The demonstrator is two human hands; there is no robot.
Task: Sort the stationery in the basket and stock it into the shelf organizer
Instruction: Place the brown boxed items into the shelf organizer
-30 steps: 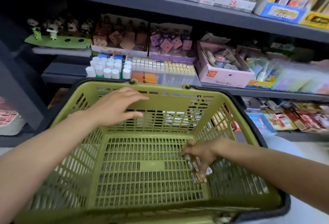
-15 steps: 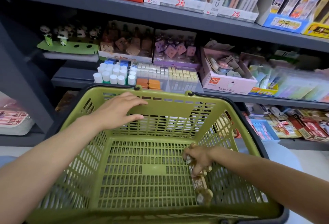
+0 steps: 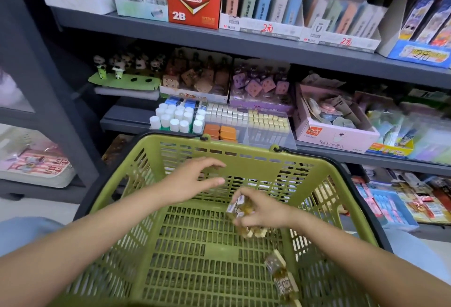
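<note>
A green plastic basket [image 3: 244, 162] sits in front of me below the shelves. My right hand [image 3: 263, 211] grips a few small brown clear-wrapped stationery packs [image 3: 240, 209], lifted above the basket floor. More of the same brown packs [image 3: 280, 275] lie on the basket floor at the right. My left hand [image 3: 192, 179] hovers over the basket's far wall with fingers spread, holding nothing. On the middle shelf stands a box of matching brown packs [image 3: 195, 79] beside a purple box [image 3: 258, 84].
The clear organizer [image 3: 244, 121] on the shelf edge holds white glue sticks, orange blocks and rows of small white and yellow items. A pink box [image 3: 334, 133] stands to its right. A grey upright [image 3: 31, 67] rises at left. Lower shelves at right hold packaged goods.
My right hand has lifted the brown packs off the basket floor and moved them up and left. Some packs stayed on the floor. My left hand shifted rightward over the far wall.
</note>
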